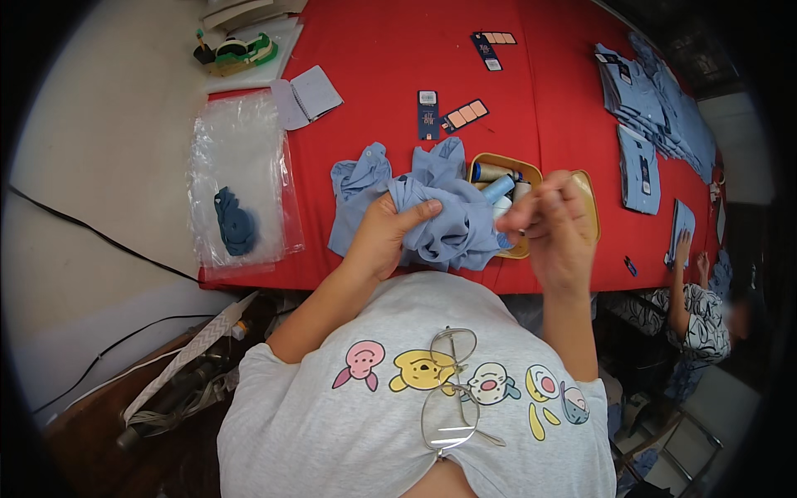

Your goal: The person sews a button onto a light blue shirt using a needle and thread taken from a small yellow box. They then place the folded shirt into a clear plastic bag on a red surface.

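Note:
A light blue shirt [452, 220] lies bunched at the near edge of the red-covered table. My left hand [386, 232] grips a gathered part of it, thumb on top. To the right of the cloth my right hand [560, 228] is raised with thumb and fingertips pinched together. What sits in that pinch, if anything, is too small to make out. Behind the right hand stands a yellow box [479, 158] with several thread spools, among them a light blue spool [498, 188]. The hand hides part of the box.
Clear plastic bags [241, 141] lie left under a dark blue tape roll [238, 228]. Beyond are an open notebook [311, 95], a green tape dispenser [241, 54] and garment tags [428, 116]. Folded blue shirts [639, 100] are stacked far right, near another person [701, 319] touching one.

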### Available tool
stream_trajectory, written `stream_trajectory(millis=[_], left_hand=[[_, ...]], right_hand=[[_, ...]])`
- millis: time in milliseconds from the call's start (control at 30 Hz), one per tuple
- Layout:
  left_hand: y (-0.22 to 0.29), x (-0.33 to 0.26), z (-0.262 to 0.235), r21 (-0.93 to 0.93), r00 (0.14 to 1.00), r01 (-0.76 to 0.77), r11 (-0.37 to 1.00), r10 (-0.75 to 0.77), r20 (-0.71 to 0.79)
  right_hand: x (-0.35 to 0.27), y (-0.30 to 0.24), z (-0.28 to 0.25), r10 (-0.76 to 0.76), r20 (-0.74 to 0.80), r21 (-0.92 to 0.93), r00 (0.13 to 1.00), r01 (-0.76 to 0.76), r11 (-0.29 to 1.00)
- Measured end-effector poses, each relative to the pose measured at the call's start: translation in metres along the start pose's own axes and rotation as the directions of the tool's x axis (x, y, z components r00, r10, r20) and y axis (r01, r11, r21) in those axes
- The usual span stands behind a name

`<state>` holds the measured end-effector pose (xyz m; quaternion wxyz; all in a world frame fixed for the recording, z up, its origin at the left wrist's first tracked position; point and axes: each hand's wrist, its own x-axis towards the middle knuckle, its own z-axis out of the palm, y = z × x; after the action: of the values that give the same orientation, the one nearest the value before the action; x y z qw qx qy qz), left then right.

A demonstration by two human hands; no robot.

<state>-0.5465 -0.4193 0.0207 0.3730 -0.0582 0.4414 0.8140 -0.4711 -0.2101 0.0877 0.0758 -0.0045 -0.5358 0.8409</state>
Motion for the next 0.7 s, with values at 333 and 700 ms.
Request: stream_trajectory(millis=[333,700], left_hand=[[-0.001,0.007,-0.013,0.011,0.986,-0.148,0.989,0.148,-0.075],[0.019,-0.011,0.012,0.11,0.983,-0.168,0.98,0.174,-0.048]], right_hand=[[-0.006,-0.099,-0.025,-0.37,0.02,0.572,0.929,0.293,0.766],[0.014,-0.026,0.026,-0.31,0.267,-0.856,0.912,0.373,0.359]])
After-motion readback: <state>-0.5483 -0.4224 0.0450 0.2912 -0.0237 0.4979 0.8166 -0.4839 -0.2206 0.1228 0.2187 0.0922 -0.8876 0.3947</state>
